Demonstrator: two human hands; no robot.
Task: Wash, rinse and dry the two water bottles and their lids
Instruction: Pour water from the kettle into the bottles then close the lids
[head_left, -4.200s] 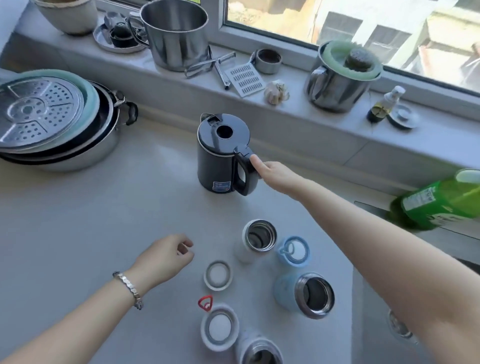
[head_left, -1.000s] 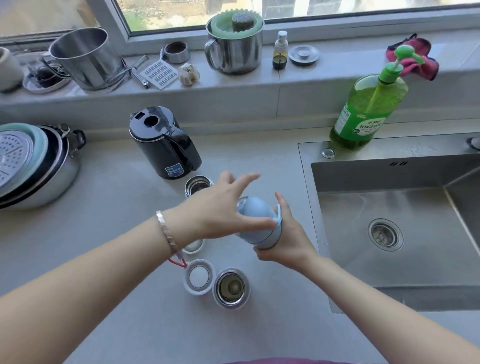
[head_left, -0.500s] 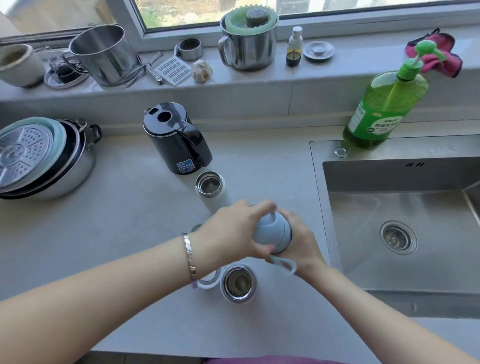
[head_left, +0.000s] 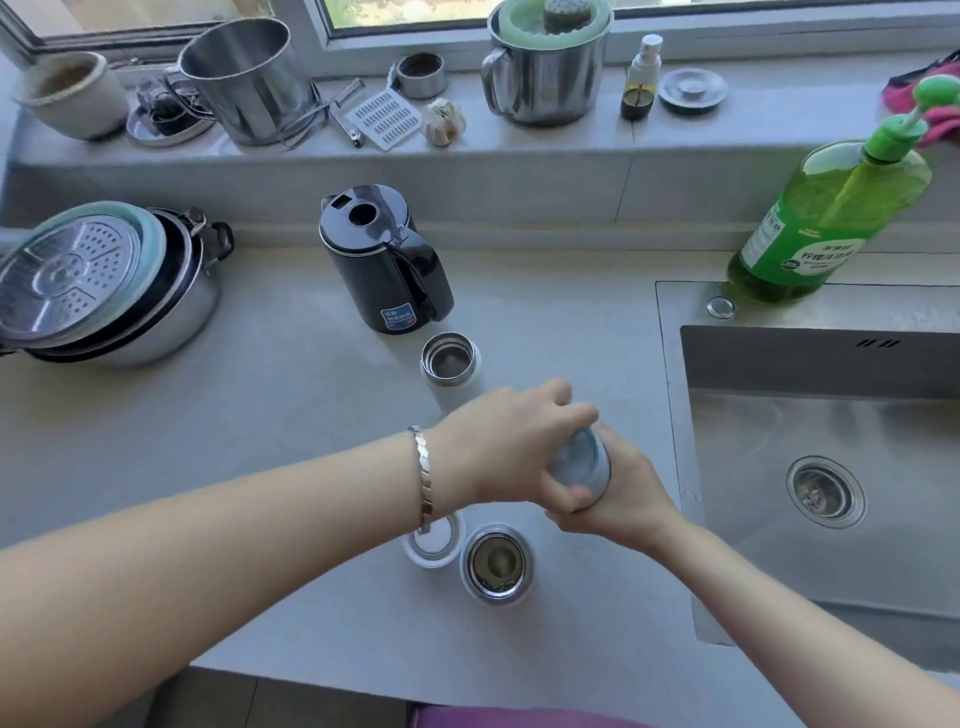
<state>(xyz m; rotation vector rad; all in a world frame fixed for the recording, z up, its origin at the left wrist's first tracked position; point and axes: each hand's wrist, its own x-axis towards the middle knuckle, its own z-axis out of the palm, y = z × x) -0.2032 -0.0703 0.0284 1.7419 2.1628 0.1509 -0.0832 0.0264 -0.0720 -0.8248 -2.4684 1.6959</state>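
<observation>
Two grips clasp the blue bottle (head_left: 581, 463), left grip (head_left: 511, 447) curled over its top, right grip (head_left: 621, 501) round its body; rigid, smooth, probably slippery wet, best held mid-body.

The blue bottle (head_left: 581, 464) no longer stands open on the counter (head_left: 311, 415); the right hand (head_left: 626, 501) now grips its body and the left hand (head_left: 511, 447) clasps its capped top.

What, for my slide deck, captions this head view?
Left hand and right hand grip a pale blue water bottle beside a steel sink.
</observation>
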